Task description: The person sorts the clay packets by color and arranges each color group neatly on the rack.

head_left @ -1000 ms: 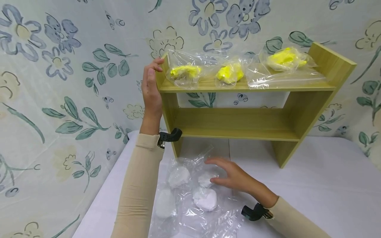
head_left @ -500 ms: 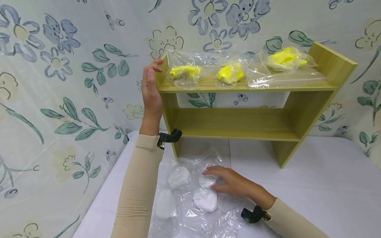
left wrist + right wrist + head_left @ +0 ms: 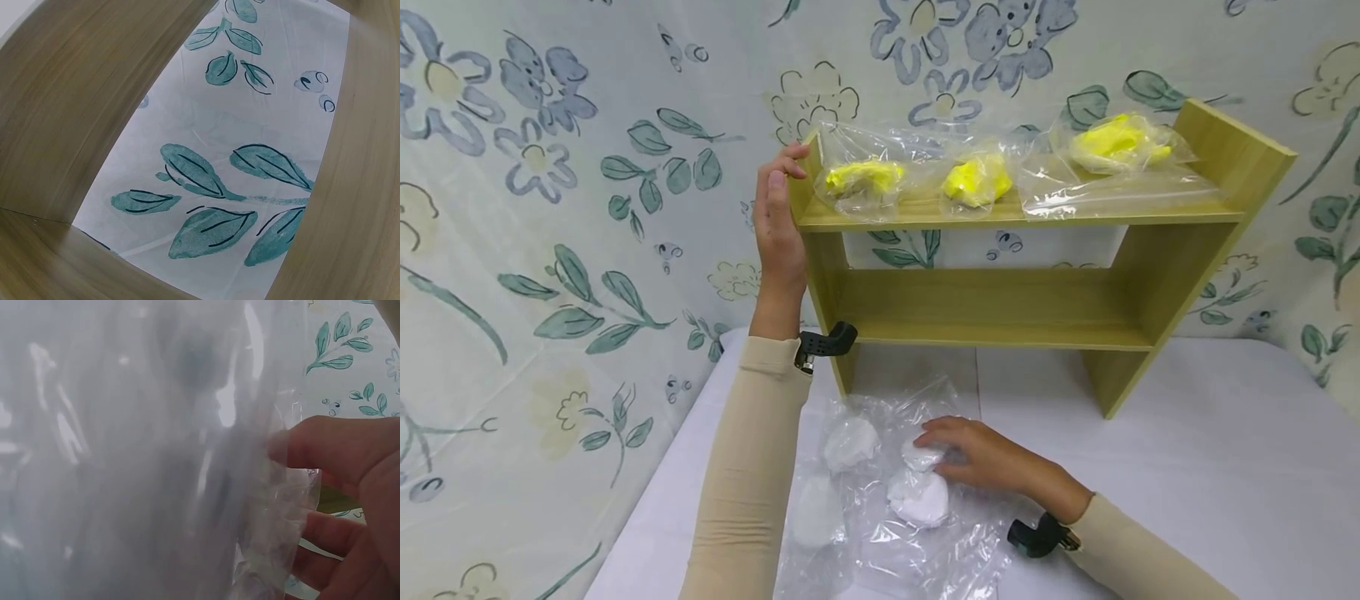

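In the head view, my left hand [image 3: 781, 233] rests against the left side panel of a wooden shelf [image 3: 992, 342], with the fingertips at its top edge. My right hand [image 3: 981, 454] pinches a clear plastic bag holding a white lump [image 3: 920, 455], the thumb on the near side and the fingers on the far side. Closer by, the right wrist view has the clear bag [image 3: 156, 462] filling most of the picture, with my thumb [image 3: 331, 447] at its edge. Beside it lie other bagged white lumps, one [image 3: 919, 500] just in front and another [image 3: 852, 443] to the left.
Three bagged yellow lumps sit along the upper shelf: a left one [image 3: 865, 177], a middle one [image 3: 977, 179] and a right one [image 3: 1122, 143]. A white cloth [image 3: 1225, 467] covers the table. Behind hangs a flowered curtain [image 3: 647, 50].
My right hand has come down onto the bagged white lump behind the front one, and its thumb and fingers have closed in on it. The left hand stays at the shelf.
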Demonstrator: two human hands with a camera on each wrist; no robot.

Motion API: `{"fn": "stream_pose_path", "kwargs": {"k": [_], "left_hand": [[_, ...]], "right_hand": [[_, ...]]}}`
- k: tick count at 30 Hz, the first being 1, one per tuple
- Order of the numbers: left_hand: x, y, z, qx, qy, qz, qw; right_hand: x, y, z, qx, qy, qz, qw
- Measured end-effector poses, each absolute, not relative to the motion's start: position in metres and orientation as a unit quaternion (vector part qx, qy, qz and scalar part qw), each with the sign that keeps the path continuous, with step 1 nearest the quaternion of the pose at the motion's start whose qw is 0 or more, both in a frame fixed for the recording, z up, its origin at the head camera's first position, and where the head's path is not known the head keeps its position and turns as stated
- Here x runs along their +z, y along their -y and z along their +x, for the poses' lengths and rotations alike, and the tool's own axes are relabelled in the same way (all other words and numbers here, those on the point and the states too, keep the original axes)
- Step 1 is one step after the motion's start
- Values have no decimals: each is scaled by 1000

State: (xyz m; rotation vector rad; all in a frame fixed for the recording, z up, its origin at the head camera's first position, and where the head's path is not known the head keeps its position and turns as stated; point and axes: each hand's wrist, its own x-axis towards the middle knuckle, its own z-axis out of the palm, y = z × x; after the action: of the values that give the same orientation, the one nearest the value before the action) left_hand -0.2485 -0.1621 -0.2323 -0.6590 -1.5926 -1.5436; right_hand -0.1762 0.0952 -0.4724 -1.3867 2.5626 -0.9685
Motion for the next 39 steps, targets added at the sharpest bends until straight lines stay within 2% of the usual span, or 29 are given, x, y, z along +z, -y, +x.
{"fn": "stream_pose_path", "kwargs": {"k": [8, 15, 24, 34, 39], "left_hand": [[-232, 162, -248, -610, 638, -249, 399], [-232, 161, -248, -610, 635, -257, 399], [-231, 162, -246, -610, 636, -255, 397], [-232, 162, -246, -608, 638, -254, 399], [-231, 163, -245, -608, 639, -253, 398]], "right_hand": [[-474, -99, -179, -331, -824, -460, 8], [-477, -104, -180, -343, -807, -478, -50], [-477, -113, -181, -329, -819, -464, -81], [-474, -125, -181, -324, -835, -406, -182], [-471, -130, -180, -325, -830, -404, -207]]}}
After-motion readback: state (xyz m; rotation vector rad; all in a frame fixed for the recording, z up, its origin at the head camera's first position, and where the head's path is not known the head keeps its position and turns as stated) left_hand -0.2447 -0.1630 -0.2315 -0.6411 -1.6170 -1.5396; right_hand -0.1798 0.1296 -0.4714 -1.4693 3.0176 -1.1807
